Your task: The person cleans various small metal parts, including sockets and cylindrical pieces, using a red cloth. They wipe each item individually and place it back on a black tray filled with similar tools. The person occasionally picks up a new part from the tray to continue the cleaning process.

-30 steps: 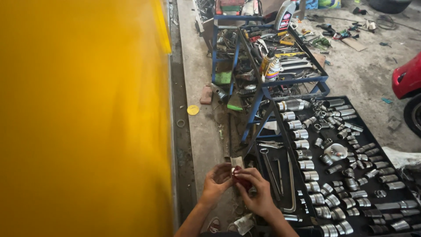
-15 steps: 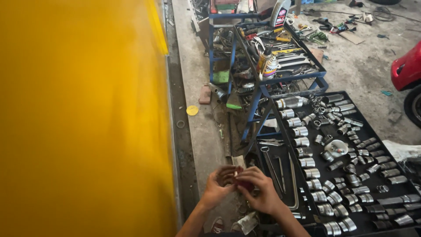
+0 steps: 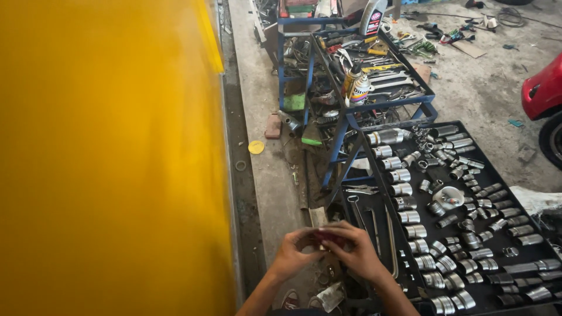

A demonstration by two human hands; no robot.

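My left hand [image 3: 295,253] and my right hand [image 3: 355,251] meet low in the head view, fingertips pinched together around a small dark reddish object [image 3: 326,237] that is mostly hidden by the fingers. Both hands hover over the concrete floor just left of a black socket tray [image 3: 380,210]. The tray holds several shiny metal sockets [image 3: 408,217] in rows, with ratchet handles [image 3: 358,212] lying along its left side.
A large yellow panel [image 3: 111,158] fills the left. A blue tool cart [image 3: 366,76] with wrenches and spray cans [image 3: 358,88] stands ahead. A yellow lid [image 3: 256,147] lies on the floor. A red vehicle part [image 3: 544,93] sits at right.
The hands stay joined on the small object and sit slightly lower in view. The camera has shifted a little; nothing has been picked up or put down.
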